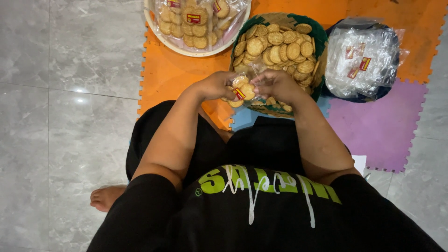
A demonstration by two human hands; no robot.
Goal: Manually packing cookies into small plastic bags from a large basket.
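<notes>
The person sat on the floor over a patchwork of orange, purple and blue foam mats (pixel 182 74), both bare hands drawn together in front of the chest. Between them was a small clear plastic bag of round golden biscuits with a red label (pixel 240 91). The left hand (pixel 215 86) was curled closed around the bag's left side, fingers wrapped under it. The right hand (pixel 276 85) was bunched closed too, its fingertips pinching what looked like the bag's upper edge or neck; a thin pale strip stood up between the hands, though I could not tell whether it was a tie or a fold of plastic.

The bag lay directly between the two hands, neither one nearer, its longer side running roughly left to right. Just beyond the hands, touching distance from the right one, sat a woven basket with a dark green rim heaped with loose round biscuits (pixel 280 46). Farther off to the left was a pale round tray holding filled biscuit bags (pixel 198 21), and to the right a heap of empty clear bags with red labels (pixel 364 58) rested on a dark container.
</notes>
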